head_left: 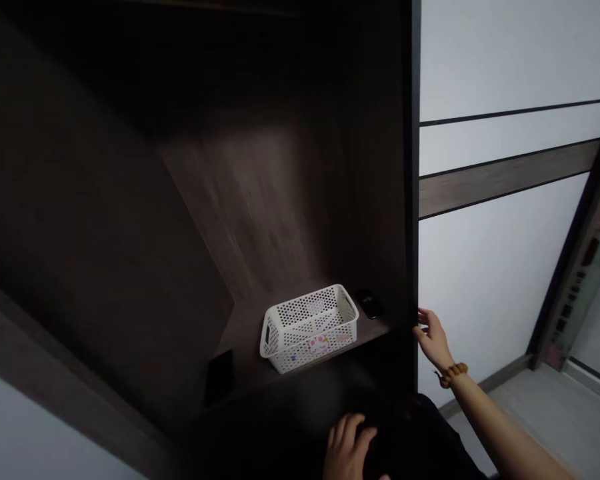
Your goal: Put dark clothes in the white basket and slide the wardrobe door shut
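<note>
My right hand [434, 341], with a brown beaded bracelet at the wrist, is at the dark edge of a white sliding door [490, 280]. Its fingers are bent around that edge, and their tips are partly hidden. At the bottom of the view is my left hand [347, 448], fingers apart and slightly curled, beside my dark clothing [410, 440], holding nothing I can see. A white perforated plastic basket [313, 343] with cartoon stickers stands on the wardrobe shelf, apart from both hands. Nothing shows inside the basket.
A black phone [369, 303] with small lit digits lies right of the basket. Left on the shelf is a dark flat rectangle [220, 377], hard to make out. Dark wood wardrobe walls [105, 200] enclose the shelf. Grey floor [535, 420] shows at lower right.
</note>
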Action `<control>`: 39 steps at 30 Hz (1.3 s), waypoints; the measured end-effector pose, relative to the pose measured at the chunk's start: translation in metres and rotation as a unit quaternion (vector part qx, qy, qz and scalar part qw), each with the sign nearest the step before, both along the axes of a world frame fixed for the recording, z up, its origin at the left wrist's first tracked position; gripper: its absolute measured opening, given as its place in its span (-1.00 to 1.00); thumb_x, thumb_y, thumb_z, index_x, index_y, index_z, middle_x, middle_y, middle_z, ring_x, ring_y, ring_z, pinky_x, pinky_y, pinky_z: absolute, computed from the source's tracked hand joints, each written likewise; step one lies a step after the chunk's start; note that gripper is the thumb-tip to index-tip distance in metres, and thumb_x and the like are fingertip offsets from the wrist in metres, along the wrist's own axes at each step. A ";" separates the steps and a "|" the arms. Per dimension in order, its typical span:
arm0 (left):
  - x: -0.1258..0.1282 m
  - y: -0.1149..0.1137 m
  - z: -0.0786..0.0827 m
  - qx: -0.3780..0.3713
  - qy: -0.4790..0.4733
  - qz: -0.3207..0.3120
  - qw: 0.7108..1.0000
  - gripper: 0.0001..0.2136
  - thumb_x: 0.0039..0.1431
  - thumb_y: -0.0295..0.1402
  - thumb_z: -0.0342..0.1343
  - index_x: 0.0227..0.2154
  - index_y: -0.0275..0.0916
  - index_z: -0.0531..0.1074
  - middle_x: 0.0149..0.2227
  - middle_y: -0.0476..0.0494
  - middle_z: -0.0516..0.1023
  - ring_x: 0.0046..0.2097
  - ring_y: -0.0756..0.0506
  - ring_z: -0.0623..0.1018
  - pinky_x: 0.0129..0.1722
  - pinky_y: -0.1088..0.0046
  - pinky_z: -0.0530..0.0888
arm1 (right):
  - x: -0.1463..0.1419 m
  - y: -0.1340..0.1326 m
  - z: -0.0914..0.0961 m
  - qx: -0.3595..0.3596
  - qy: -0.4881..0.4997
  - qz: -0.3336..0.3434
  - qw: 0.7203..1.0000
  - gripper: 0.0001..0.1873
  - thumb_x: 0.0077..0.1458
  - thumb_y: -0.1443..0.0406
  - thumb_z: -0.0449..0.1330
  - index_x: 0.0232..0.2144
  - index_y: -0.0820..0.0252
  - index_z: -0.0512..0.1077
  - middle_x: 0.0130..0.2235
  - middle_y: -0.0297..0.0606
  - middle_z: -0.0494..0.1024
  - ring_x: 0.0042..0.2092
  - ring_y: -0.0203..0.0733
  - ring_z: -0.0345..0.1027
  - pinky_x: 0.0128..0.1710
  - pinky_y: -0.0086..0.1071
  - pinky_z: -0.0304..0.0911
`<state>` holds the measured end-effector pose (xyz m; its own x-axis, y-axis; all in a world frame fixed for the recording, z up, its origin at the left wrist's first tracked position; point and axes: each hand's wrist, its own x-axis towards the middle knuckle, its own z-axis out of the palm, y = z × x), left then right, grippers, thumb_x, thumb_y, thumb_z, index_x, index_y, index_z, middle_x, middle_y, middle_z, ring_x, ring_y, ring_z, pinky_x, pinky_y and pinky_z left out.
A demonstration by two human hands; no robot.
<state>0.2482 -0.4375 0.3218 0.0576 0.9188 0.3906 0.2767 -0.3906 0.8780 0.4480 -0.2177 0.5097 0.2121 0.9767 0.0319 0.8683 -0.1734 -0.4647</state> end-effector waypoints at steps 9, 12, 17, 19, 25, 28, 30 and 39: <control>0.001 0.108 0.130 0.128 0.029 0.133 0.982 -0.56 0.21 -0.43 0.01 0.16 -0.27 0.41 0.35 -0.20 0.20 0.41 -0.21 0.12 0.33 0.03 0.27 | -0.029 -0.026 -0.026 -0.044 0.031 0.072 0.996 -0.24 -0.01 0.02 0.02 0.22 0.21 0.24 0.17 -0.29 0.25 0.09 -0.82 0.25 -0.02 -0.94 0.30; 0.004 0.146 0.138 0.169 0.081 0.164 0.969 -0.59 0.26 -0.49 -0.06 0.14 -0.32 0.42 0.36 -0.26 0.18 0.43 -0.24 0.08 0.36 0.00 0.21 | -0.038 -0.037 -0.036 -0.059 0.036 0.098 0.993 -0.24 0.03 -0.02 0.01 0.20 0.24 0.26 0.18 -0.28 0.24 0.12 -0.81 0.24 0.09 -0.88 0.35; 0.005 0.194 0.147 0.249 0.175 0.199 0.931 -0.55 0.31 -0.54 -0.08 0.25 -0.37 0.31 0.45 -0.36 -0.11 0.45 -0.31 -0.02 0.36 0.02 0.20 | -0.055 -0.052 -0.056 -0.084 0.036 0.148 0.985 -0.26 0.05 0.00 -0.02 0.19 0.25 0.31 0.24 -0.26 0.17 0.24 -0.70 0.17 0.38 -0.67 0.30; 0.004 0.206 0.148 0.245 0.227 0.203 0.920 -0.51 0.31 -0.51 0.00 0.29 -0.37 0.27 0.45 -0.43 -0.17 0.45 -0.36 -0.05 0.34 0.01 0.23 | -0.062 -0.058 -0.062 -0.101 0.035 0.167 0.980 -0.31 0.04 0.06 -0.01 0.18 0.20 0.33 0.25 -0.31 0.15 0.28 -0.67 0.13 0.50 -0.57 0.20; -0.013 0.199 0.135 0.156 0.308 0.206 0.916 -0.42 0.26 -0.39 0.15 0.34 -0.29 0.24 0.45 -0.44 -0.30 0.45 -0.38 -0.17 0.35 0.02 0.21 | -0.057 -0.073 -0.044 -0.052 -0.080 0.231 0.968 -0.38 0.10 0.13 -0.02 0.20 0.13 0.32 0.20 -0.35 0.22 0.22 -0.74 0.13 0.37 -0.69 0.22; -0.027 0.182 0.135 0.147 0.316 0.218 0.912 -0.43 0.29 -0.41 0.07 0.35 -0.26 0.22 0.46 -0.39 -0.31 0.46 -0.35 -0.19 0.35 0.04 0.20 | -0.026 -0.057 -0.009 0.114 -0.199 0.214 0.950 -0.32 0.16 -0.01 -0.04 0.24 0.15 0.28 0.22 -0.34 0.20 0.29 -0.68 0.07 0.39 -0.61 0.14; -0.033 0.172 0.139 0.133 0.319 0.230 0.910 -0.40 0.23 -0.47 0.07 0.35 -0.23 0.23 0.47 -0.35 -0.29 0.47 -0.33 -0.20 0.36 0.04 0.17 | 0.003 -0.035 0.019 0.194 -0.261 0.200 0.924 -0.23 0.14 -0.09 -0.07 0.27 0.18 0.25 0.25 -0.28 0.16 0.34 -0.55 0.03 0.43 -0.45 0.10; -0.035 0.150 0.151 0.074 0.289 0.266 0.917 -0.16 -0.12 -0.70 0.01 0.34 -0.23 0.20 0.47 -0.28 -0.18 0.47 -0.34 -0.17 0.39 -0.06 -0.08 | 0.092 0.057 0.114 0.165 -0.350 0.132 0.912 0.28 -0.14 -0.51 -0.38 0.42 0.08 0.00 0.37 -0.12 -0.43 0.51 0.01 -0.43 0.44 0.07 -0.02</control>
